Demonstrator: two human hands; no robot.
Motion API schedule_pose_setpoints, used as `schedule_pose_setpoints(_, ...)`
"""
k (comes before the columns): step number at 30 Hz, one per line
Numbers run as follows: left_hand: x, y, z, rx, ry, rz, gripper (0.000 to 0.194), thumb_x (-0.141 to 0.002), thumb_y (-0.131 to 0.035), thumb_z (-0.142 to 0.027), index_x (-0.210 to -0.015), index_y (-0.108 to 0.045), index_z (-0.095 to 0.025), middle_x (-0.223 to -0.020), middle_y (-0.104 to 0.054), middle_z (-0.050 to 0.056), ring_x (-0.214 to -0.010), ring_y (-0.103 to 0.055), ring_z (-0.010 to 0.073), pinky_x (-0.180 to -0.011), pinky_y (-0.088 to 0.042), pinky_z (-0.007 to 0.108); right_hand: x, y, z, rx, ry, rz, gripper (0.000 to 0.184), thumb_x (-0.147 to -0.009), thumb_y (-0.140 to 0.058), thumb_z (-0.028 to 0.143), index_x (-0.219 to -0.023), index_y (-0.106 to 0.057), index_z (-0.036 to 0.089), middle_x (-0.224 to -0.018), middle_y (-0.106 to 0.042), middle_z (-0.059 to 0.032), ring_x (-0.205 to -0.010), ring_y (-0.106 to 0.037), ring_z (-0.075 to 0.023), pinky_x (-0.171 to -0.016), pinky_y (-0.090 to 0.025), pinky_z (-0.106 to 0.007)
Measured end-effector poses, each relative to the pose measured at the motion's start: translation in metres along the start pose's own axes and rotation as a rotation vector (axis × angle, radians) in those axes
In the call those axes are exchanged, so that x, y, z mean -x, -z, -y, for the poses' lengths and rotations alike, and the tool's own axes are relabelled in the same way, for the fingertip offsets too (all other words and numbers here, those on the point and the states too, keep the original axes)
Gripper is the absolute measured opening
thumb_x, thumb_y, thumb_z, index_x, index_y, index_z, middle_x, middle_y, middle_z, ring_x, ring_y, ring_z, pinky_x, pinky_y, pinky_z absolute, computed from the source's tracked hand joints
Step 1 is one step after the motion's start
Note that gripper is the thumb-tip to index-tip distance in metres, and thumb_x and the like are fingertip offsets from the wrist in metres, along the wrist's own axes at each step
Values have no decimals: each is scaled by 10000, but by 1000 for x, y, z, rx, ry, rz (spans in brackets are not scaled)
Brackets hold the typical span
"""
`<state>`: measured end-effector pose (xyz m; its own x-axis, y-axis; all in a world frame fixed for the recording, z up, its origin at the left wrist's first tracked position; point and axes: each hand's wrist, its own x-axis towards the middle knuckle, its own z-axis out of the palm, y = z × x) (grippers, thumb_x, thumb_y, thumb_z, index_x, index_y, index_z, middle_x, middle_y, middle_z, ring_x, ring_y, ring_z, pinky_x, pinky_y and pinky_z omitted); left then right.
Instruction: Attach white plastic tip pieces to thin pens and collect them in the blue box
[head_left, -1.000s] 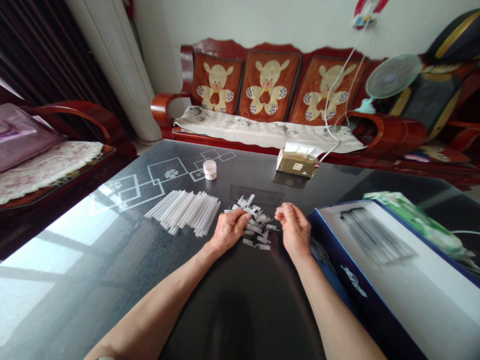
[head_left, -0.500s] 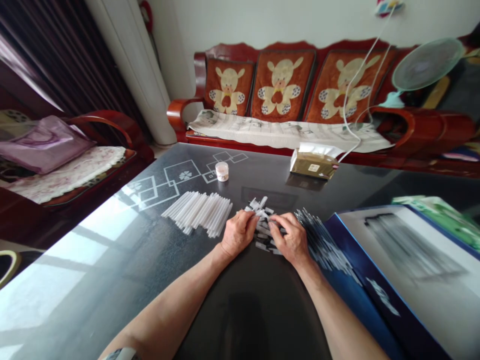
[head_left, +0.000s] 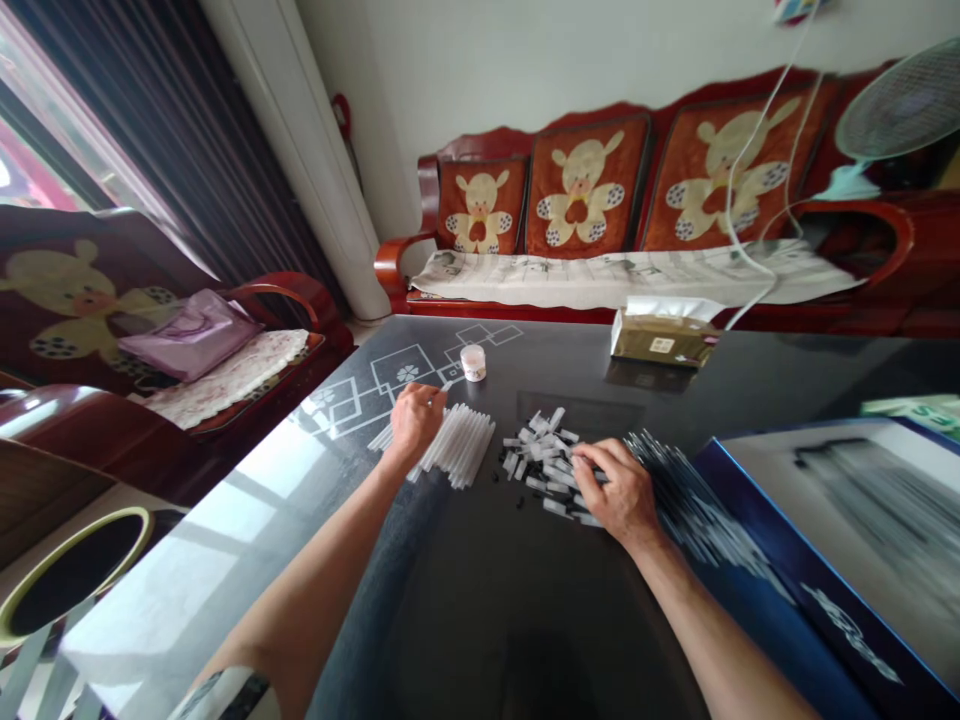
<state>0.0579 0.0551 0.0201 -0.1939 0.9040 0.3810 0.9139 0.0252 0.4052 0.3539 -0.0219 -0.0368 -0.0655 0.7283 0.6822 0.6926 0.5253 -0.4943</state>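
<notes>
My left hand (head_left: 417,424) is closed above the far side of a row of translucent white tubes (head_left: 466,450), pen-barrel-like. A small white piece (head_left: 447,386) sticks out at its fingertips. My right hand (head_left: 619,492) is at the right edge of a loose pile of small clear-and-grey caps (head_left: 541,436), thumb and forefinger pinched together. Whatever lies between those fingers is too small to make out. Right of this hand, a bundle of thin dark rods with pale ends (head_left: 697,510), resembling pen refills, lies partly behind the wrist.
A small white tub (head_left: 473,363) stands beyond the tubes. At the back is a tissue pack (head_left: 664,338). On the right, a blue-edged white box (head_left: 847,530) holds more dark rods. Tiny black bits (head_left: 520,503) lie near the caps. A round-rimmed bin (head_left: 142,530) stands off the table's left side.
My left hand has left the cap pile and moved left over the tubes. The right hand stays by the pile, now apart from the left. The view has turned left.
</notes>
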Motion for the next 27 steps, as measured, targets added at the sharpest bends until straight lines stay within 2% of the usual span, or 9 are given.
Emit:
schedule_pose_setpoints(2,-16,10,29,-131,146,111,268,-863,-518,-351,-910,-742,-212,-1056,-697,81,-988,-631,235,-851,-472,320,0,-1,-1,-10,-4,2,146,-881,-540,266,-876,-666,190,-842,-626,-53,-798,-610,-186,-759,-480,-310)
schedule_pose_setpoints(4,-23,15,49,-162,191,156,277,-842,-533,-350,-906,-749,-189,-995,-716,113,-962,-642,266,-824,-477,345,0,-1,-1,-15,-11,1,147,-880,-539,267,-874,-665,192,-837,-624,-49,-793,-608,-182,-759,-481,-310)
schedule_pose_setpoints(6,-23,14,61,-168,213,190,283,-822,-548,-356,-918,-752,-185,-942,-727,119,-936,-652,281,-784,-481,350,0,-1,-1,-16,-20,0,150,-879,-536,267,-871,-667,194,-831,-624,-48,-788,-605,-180,-761,-483,-312)
schedule_pose_setpoints(11,-15,2,67,-159,225,224,317,-812,-538,-417,-883,-758,-201,-841,-731,101,-880,-666,276,-731,-475,328,0,-1,0,-17,-33,-2,164,-879,-525,267,-863,-672,198,-824,-626,-48,-780,-604,-180,-755,-490,-313)
schedule_pose_setpoints(15,-15,4,67,-149,192,170,338,-833,-512,-414,-842,-753,-176,-823,-718,111,-834,-658,272,-720,-468,338,0,-1,0,-25,-35,-9,169,-884,-520,264,-860,-672,194,-819,-628,-47,-773,-603,-174,-750,-491,-308)
schedule_pose_setpoints(18,-12,9,56,-123,119,73,324,-865,-485,-366,-849,-740,-167,-905,-708,111,-855,-641,250,-775,-459,355,1,-2,-1,-31,-40,-14,172,-889,-515,258,-858,-670,191,-822,-627,-46,-779,-599,-171,-752,-488,-309)
schedule_pose_setpoints(20,-3,6,38,-69,24,4,313,-892,-465,-343,-845,-727,-177,-961,-701,91,-876,-628,216,-819,-450,340,1,-2,-1,-31,-46,-14,173,-893,-510,254,-860,-668,192,-823,-623,-46,-781,-596,-171,-749,-488,-311)
schedule_pose_setpoints(23,25,-10,-1,61,-144,-48,267,-910,-484,-339,-850,-703,-200,-962,-697,55,-862,-620,170,-805,-452,288,1,-1,1,-22,-49,-11,175,-897,-498,249,-858,-663,203,-811,-618,-46,-781,-589,-173,-744,-491,-314)
schedule_pose_setpoints(27,70,-40,-52,244,-426,-169,213,-917,-507,-293,-805,-664,-203,-773,-658,42,-754,-593,169,-711,-445,286,1,0,6,22,-46,-2,180,-895,-492,233,-855,-664,198,-803,-609,-53,-791,-582,-173,-760,-489,-307)
